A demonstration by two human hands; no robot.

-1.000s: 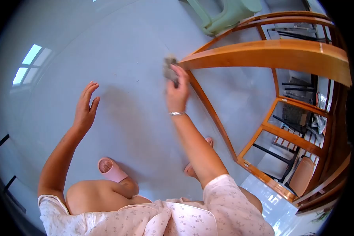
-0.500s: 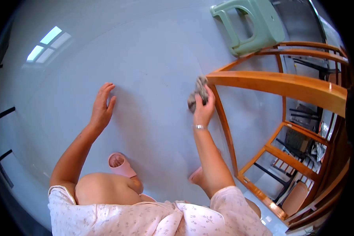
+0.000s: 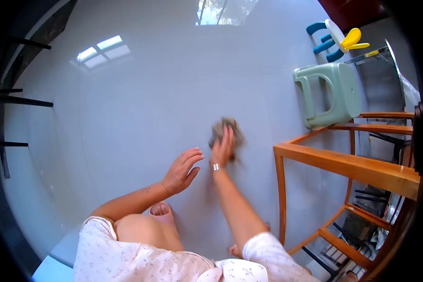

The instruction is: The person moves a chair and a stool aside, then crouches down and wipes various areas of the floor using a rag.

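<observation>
Crumpled and grey-brown, a rag (image 3: pixel 238 135) lies on the glossy pale floor (image 3: pixel 145 103) near the middle of the view. My right hand (image 3: pixel 222 149) presses down on it, fingers over the cloth, and motion blurs both slightly. A silver band circles that wrist. To the left, my left hand (image 3: pixel 181 171) hovers above the floor with nothing in it, its thumb apart from the stretched fingers.
A wooden chair frame (image 3: pixel 338 162) stands at right, touching a green plastic stool (image 3: pixel 345 94). Behind is a small blue, white and yellow child's seat (image 3: pixel 334 37). Black furniture legs (image 3: pixel 28 100) reach in from the left. My slippered foot (image 3: pixel 162 212) is below.
My right hand has moved the rag away from the chair frame's corner onto the open floor. My left hand has come closer to my right. The view has shifted, bringing the child's seat into sight.
</observation>
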